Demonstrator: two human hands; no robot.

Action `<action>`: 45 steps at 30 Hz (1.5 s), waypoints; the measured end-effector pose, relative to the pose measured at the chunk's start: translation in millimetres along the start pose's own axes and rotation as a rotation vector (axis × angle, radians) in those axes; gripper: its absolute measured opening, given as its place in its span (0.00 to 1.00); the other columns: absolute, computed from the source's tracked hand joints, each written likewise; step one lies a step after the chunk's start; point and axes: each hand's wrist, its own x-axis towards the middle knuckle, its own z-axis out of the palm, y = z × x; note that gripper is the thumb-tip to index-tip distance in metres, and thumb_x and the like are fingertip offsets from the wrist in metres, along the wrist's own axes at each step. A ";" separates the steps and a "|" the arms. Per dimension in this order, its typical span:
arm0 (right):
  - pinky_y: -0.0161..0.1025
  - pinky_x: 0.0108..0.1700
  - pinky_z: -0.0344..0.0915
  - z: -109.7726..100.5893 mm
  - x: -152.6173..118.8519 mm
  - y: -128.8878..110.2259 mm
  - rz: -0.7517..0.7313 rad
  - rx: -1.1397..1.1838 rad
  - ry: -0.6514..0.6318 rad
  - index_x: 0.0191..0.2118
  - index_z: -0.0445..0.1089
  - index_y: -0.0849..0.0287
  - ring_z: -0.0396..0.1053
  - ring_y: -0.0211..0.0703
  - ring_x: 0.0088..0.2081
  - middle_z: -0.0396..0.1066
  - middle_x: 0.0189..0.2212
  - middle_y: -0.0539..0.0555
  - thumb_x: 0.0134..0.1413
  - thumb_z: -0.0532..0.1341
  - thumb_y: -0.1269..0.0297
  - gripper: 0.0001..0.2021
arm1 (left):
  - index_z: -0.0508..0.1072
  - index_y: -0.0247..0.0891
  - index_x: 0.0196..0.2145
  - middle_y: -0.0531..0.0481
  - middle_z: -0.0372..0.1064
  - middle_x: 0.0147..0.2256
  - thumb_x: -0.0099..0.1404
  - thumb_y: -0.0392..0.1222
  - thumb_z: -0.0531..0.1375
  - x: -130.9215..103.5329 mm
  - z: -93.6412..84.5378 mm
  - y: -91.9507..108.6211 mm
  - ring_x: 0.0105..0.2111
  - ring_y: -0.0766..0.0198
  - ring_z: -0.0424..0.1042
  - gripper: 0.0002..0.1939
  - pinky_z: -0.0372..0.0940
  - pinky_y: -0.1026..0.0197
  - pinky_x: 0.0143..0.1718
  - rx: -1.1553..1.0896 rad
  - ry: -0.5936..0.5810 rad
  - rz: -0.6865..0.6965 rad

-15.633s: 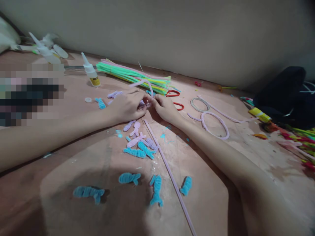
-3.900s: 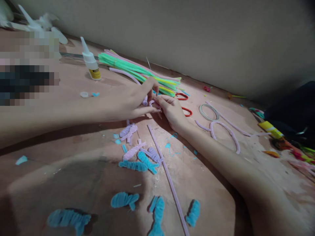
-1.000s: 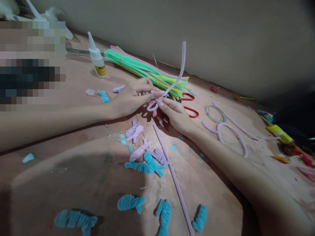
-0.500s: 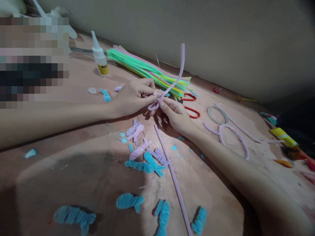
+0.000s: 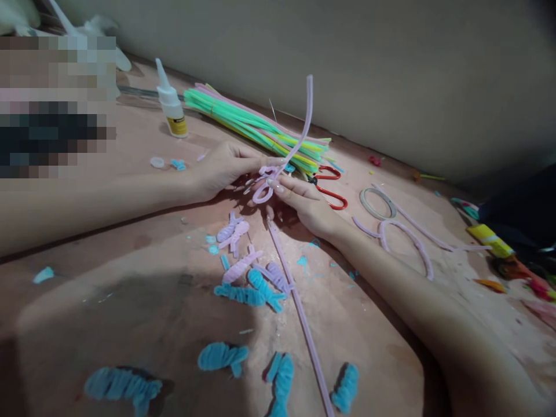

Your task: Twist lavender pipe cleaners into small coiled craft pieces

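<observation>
Lilac pipe cleaner (image 5: 306, 127), left of scissors (image 5: 333, 193): loop pinched in fingers of right hand (image 5: 304, 200); left hand (image 5: 221, 168), fingers narrow about coil. Loop formed; upright tail seemingly left unwound. Wound blue pieces (image 5: 240, 295), nearer viewer than scissors, apparently finished. Seconds earlier: tail lay leftward.

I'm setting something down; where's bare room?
Mostly bare: between the left forearm and leftmost turquoise fuzzy fish shape; between the right forearm and rightmost turquoise fuzzy fish shape. Crowded: the central jumble of lilac and turquoise shapes.
</observation>
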 end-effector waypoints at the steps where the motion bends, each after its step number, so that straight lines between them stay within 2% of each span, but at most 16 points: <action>1: 0.30 0.25 0.60 0.4 -0.1 0.3 -0.008 0.015 0.007 0.44 0.72 0.59 0.64 0.32 0.24 0.70 0.25 0.47 0.71 0.59 0.49 0.17 | 0.69 0.37 0.21 0.56 0.60 0.14 0.63 0.62 0.69 0.1 -0.7 0.0 0.14 0.76 0.53 0.28 0.40 0.63 0.16 -0.015 -0.010 -0.010; 4: 0.30 0.26 0.61 2.6 0.8 1.9 -0.027 0.055 0.026 0.41 0.71 0.59 0.65 0.33 0.25 0.69 0.27 0.48 0.70 0.60 0.48 0.17 | 0.71 0.38 0.21 0.56 0.62 0.12 0.58 0.64 0.72 1.8 -3.7 -1.5 0.13 0.76 0.53 0.28 0.39 0.63 0.14 -0.038 -0.058 0.020; 9: 0.31 0.24 0.60 3.3 2.9 5.3 -0.055 0.021 0.095 0.39 0.69 0.57 0.64 0.33 0.25 0.68 0.27 0.48 0.69 0.61 0.47 0.17 | 0.74 0.39 0.22 0.54 0.65 0.15 0.60 0.65 0.71 2.3 -4.4 -2.2 0.14 0.75 0.54 0.27 0.39 0.62 0.15 -0.044 -0.106 0.028; 11: 0.31 0.23 0.59 2.1 3.3 6.7 -0.058 0.011 0.092 0.40 0.68 0.57 0.63 0.33 0.23 0.68 0.25 0.47 0.69 0.60 0.44 0.19 | 0.77 0.39 0.25 0.52 0.69 0.18 0.60 0.61 0.73 -0.6 -1.3 -1.8 0.16 0.73 0.59 0.23 0.46 0.63 0.17 -0.084 -0.129 -0.006; 14: 0.32 0.21 0.54 0.4 3.4 8.3 -0.071 -0.026 0.097 0.40 0.67 0.56 0.60 0.32 0.20 0.67 0.23 0.46 0.68 0.59 0.41 0.20 | 0.81 0.39 0.34 0.50 0.75 0.24 0.61 0.54 0.73 -5.5 5.0 -2.7 0.22 0.66 0.70 0.15 0.62 0.60 0.23 -0.144 -0.133 -0.030; 16: 0.32 0.20 0.53 0.1 3.3 8.6 -0.076 -0.037 0.110 0.40 0.66 0.55 0.59 0.33 0.19 0.66 0.22 0.45 0.69 0.58 0.41 0.20 | 0.80 0.38 0.37 0.48 0.75 0.26 0.64 0.54 0.71 -7.1 8.1 -4.0 0.23 0.65 0.72 0.15 0.65 0.60 0.24 -0.106 -0.104 0.013; 21: 0.31 0.22 0.57 3.4 4.0 6.8 -0.080 0.030 0.118 0.40 0.65 0.56 0.62 0.33 0.22 0.67 0.26 0.46 0.68 0.60 0.45 0.18 | 0.78 0.36 0.37 0.47 0.75 0.27 0.67 0.54 0.68 -6.4 9.9 -4.6 0.23 0.66 0.72 0.16 0.62 0.63 0.22 -0.014 -0.007 0.078; 25: 0.32 0.20 0.55 6.0 4.5 5.8 -0.046 0.060 0.142 0.38 0.65 0.56 0.61 0.34 0.22 0.66 0.28 0.48 0.68 0.60 0.49 0.15 | 0.73 0.38 0.35 0.50 0.73 0.24 0.69 0.56 0.65 -5.4 10.0 -5.3 0.19 0.67 0.69 0.17 0.59 0.63 0.20 0.013 0.000 0.100; 29: 0.33 0.23 0.57 3.8 3.6 5.4 -0.091 -0.051 0.145 0.34 0.64 0.56 0.59 0.35 0.25 0.63 0.28 0.49 0.71 0.57 0.50 0.16 | 0.66 0.41 0.38 0.54 0.72 0.25 0.68 0.53 0.66 -1.8 9.9 -9.7 0.17 0.70 0.65 0.16 0.54 0.64 0.17 -0.060 -0.059 0.090; 33: 0.34 0.30 0.60 -0.5 3.2 2.2 -0.167 -0.205 0.090 0.34 0.63 0.56 0.59 0.37 0.30 0.62 0.31 0.50 0.71 0.57 0.44 0.20 | 0.62 0.44 0.37 0.57 0.68 0.23 0.67 0.54 0.68 2.8 5.7 -13.5 0.17 0.70 0.63 0.19 0.52 0.64 0.17 -0.086 -0.129 0.099; 38: 0.37 0.39 0.64 -4.1 4.1 1.2 -0.231 -0.332 0.080 0.37 0.64 0.56 0.61 0.39 0.35 0.62 0.32 0.50 0.71 0.54 0.42 0.21 | 0.69 0.42 0.37 0.52 0.71 0.26 0.68 0.59 0.65 4.1 -2.4 -12.4 0.18 0.69 0.64 0.19 0.52 0.63 0.17 -0.004 -0.293 0.055; 42: 0.37 0.39 0.63 -5.6 3.2 1.6 -0.243 -0.323 0.083 0.38 0.65 0.55 0.62 0.40 0.36 0.62 0.32 0.50 0.71 0.55 0.45 0.18 | 0.71 0.42 0.39 0.51 0.72 0.28 0.68 0.61 0.65 1.2 -3.0 -7.5 0.19 0.69 0.64 0.19 0.53 0.63 0.17 0.045 -0.295 0.052; 45: 0.37 0.38 0.63 -5.5 2.2 0.4 -0.216 -0.320 0.074 0.37 0.65 0.56 0.62 0.39 0.35 0.62 0.32 0.50 0.71 0.56 0.45 0.18 | 0.69 0.42 0.37 0.52 0.72 0.29 0.68 0.61 0.65 -0.6 0.8 -6.4 0.20 0.69 0.66 0.20 0.55 0.64 0.18 0.047 -0.285 0.042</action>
